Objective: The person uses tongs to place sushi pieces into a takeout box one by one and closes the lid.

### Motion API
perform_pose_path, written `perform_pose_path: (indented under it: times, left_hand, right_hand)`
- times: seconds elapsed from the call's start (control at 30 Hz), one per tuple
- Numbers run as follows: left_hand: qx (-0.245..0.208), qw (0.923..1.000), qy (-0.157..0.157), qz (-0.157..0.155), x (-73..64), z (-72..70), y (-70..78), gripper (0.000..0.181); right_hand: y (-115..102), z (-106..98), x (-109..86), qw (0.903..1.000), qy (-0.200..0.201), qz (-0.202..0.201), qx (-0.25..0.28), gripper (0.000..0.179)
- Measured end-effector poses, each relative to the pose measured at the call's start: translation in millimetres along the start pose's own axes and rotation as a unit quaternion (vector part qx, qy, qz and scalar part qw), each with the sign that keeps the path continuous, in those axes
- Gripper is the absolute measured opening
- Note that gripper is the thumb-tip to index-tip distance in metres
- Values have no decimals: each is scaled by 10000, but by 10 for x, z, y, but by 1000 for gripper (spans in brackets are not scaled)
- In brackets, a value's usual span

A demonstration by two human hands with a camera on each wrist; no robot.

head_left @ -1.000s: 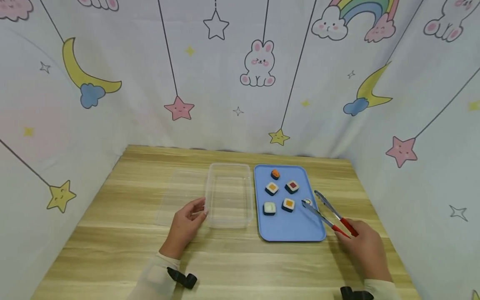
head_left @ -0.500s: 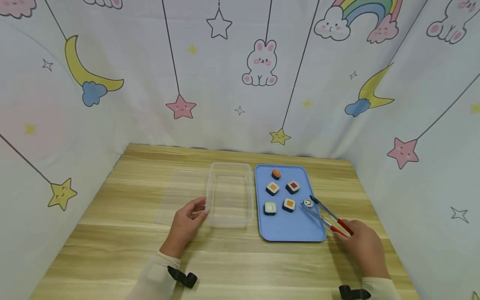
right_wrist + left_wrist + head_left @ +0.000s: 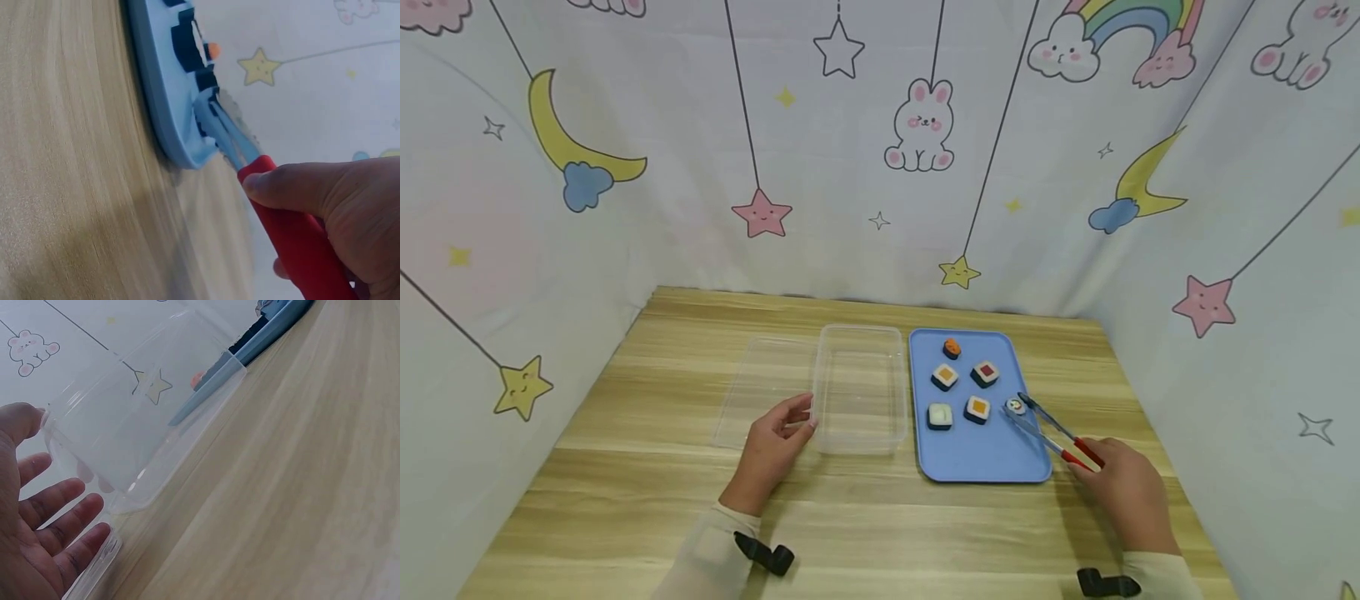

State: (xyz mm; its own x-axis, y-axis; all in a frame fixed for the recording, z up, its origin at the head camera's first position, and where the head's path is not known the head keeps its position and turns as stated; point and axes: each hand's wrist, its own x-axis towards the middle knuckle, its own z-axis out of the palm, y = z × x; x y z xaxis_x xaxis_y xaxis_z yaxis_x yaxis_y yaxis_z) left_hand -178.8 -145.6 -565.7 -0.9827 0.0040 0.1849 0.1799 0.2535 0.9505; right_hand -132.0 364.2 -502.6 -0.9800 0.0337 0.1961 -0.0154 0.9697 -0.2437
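Narrowing their spread since a second ago, the tongs are now bringing their tips closer to the small round sushi roll. This roll is lying on the blue tray, near its right edge, with a tip standing on either side; whether both tips are touching it cannot be told.

Right hand: pinching the red handles between thumb and fingers. Left hand: touching the left side of the clear container, thumb at the rim, fingers lying relaxed and spread.

For a sound grip, the step is probably calling for level tips, set low on the roll's sides, with pressure increasing gently and evenly; a high or hard squeeze could be tipping the piece or shooting it out. Keeping the left hand light should be preventing container shift.

Count: one pair of tongs, one tray, one container, one flat clear lid lying to the container's left. Six sushi pieces are resting on the tray: one round roll, two yellow-centred squares, one red-centred square, one pale-green-topped square, one orange-topped piece.
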Motion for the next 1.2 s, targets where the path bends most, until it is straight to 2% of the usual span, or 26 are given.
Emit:
perform_pose_path:
  times: [0.4, 0.6, 0.87, 1.03, 1.2]
  left_hand:
    - [127, 9999, -7, -96, -7, -3, 22, 44]
    - [91, 9999, -26, -135, -1, -5, 19, 45]
    - [100, 9998, -18, -143, -4, -9, 6, 45]
    - [115, 9998, -42, -150, -3, -10, 9, 45]
    - [69, 9998, -41, -168, 0, -12, 6, 45]
  right_hand:
    - [-27, -34, -13, 9999, -132, 10, -49, 42]
    - [6, 1, -38, 10000, 26, -35, 48, 41]
    - [0, 2, -50, 9986, 463, -198, 188, 40]
    - [-40, -55, 41, 9969, 622, -247, 425, 41]
    - [-185, -189, 243, 9922, 896, -645, 584, 40]
